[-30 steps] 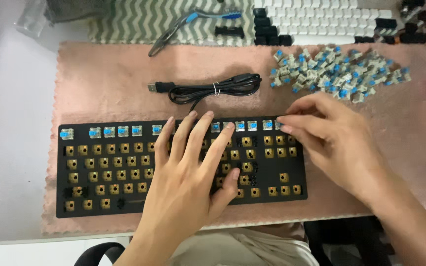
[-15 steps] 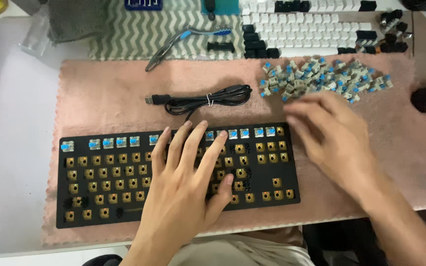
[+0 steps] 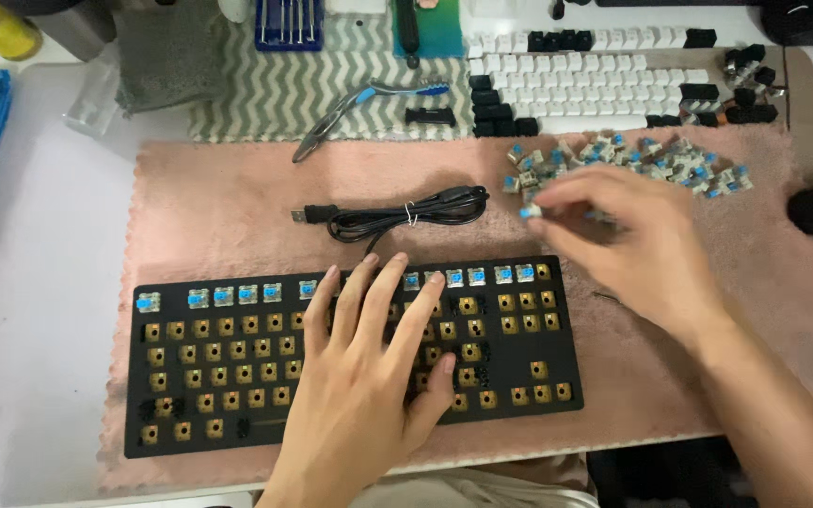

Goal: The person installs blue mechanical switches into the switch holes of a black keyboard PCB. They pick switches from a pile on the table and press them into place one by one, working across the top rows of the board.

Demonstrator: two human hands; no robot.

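Near the left edge of the bench [image 3: 39, 282] a pink towel [image 3: 228, 198] begins and runs across most of its width. On the towel, toward the front edge, lies a black keyboard frame [image 3: 237, 376] with rows of bare sockets and a line of blue switches along its far row. The left hand [image 3: 359, 386] lies flat and open on the middle of that frame, fingers spread and pointing away, holding nothing. Just beyond its fingertips a coiled black cable [image 3: 406, 209] rests on the towel. Farther back, a pair of blue-handled pliers [image 3: 359, 108] sits on a zigzag-patterned cloth [image 3: 265, 89]. To the right, the right hand [image 3: 628, 240] hovers above the towel past the frame's far right corner, its fingertips pinched on a small blue switch [image 3: 527, 213]. Right behind it a loose pile of switches [image 3: 670, 162] is scattered on the towel, and toward the bench's back right corner sit rows of white and black keycaps [image 3: 604, 85].
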